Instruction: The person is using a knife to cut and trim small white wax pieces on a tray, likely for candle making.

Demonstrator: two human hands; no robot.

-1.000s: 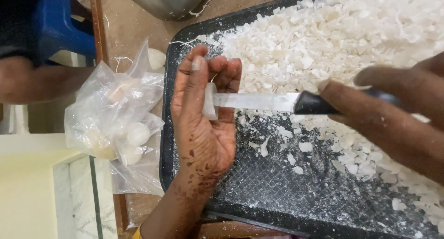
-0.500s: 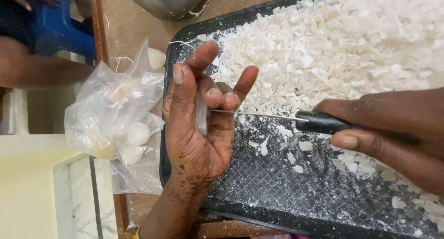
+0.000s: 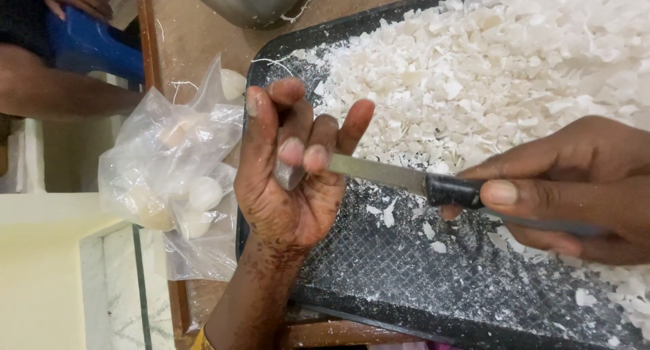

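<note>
My left hand (image 3: pixel 288 181) is palm up over the left edge of a black tray (image 3: pixel 379 309). Its fingers curl around a small pale piece (image 3: pixel 288 175) pinched against the thumb. My right hand (image 3: pixel 575 191) grips the black handle of a knife (image 3: pixel 399 177). The blade points left and its tip reaches in among my left fingers at the pale piece. A heap of white chopped flakes (image 3: pixel 501 72) fills the far and right part of the tray.
A clear plastic bag (image 3: pixel 172 181) with pale round lumps lies left of the tray on the wooden table. A steel pot (image 3: pixel 254 1) stands at the top. Another person's arm (image 3: pixel 61 89) and a blue object (image 3: pixel 88 42) are at upper left.
My left fingers have curled tighter around the pale piece. The knife blade has slid further in between them, and my right hand has shifted slightly on the handle.
</note>
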